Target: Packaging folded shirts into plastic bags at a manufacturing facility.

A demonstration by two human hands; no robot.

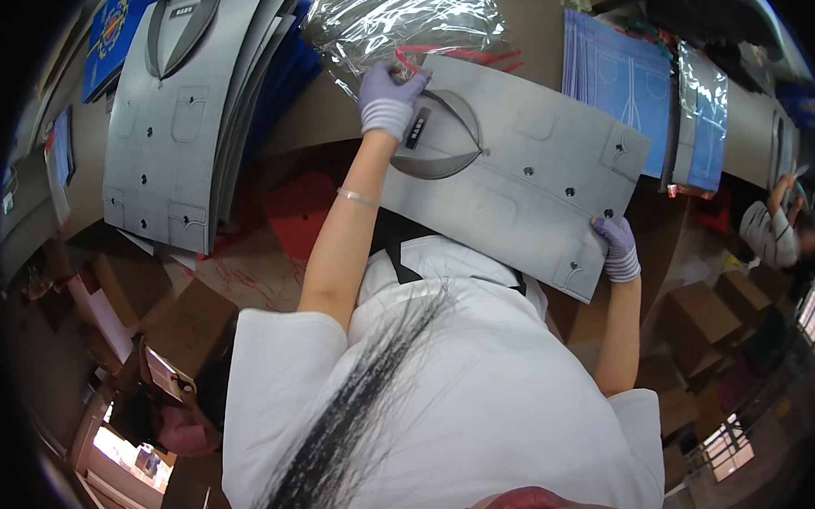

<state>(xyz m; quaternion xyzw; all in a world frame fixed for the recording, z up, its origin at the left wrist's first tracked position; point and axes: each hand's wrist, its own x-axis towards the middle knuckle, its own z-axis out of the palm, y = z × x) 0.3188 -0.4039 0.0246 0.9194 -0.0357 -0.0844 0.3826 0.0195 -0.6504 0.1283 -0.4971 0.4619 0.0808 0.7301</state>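
Observation:
A flat grey paper bag (507, 145), printed like a buttoned shirt with a collar and pockets, lies slanted in front of me. My left hand (387, 101), in a lavender glove with a white-striped cuff, is closed at its upper left edge, by the collar. A thin red strip (471, 53) passes beside those fingers and along the bag's far edge. On the right, my right hand (617, 247), gloved alike, grips the bag's near right end, thumb on the printed face and the other fingers mostly hidden underneath. Crinkled clear plastic (406, 22) lies just beyond the bag.
Matching grey shirt-printed bags (170, 137) stand stacked at the left, with blue ones behind. At the right are blue jeans-printed bags (614, 91) and a plastic-wrapped pack (700, 119). Cardboard boxes (192, 328) stand below the table on both sides. Other people work at the far left and right.

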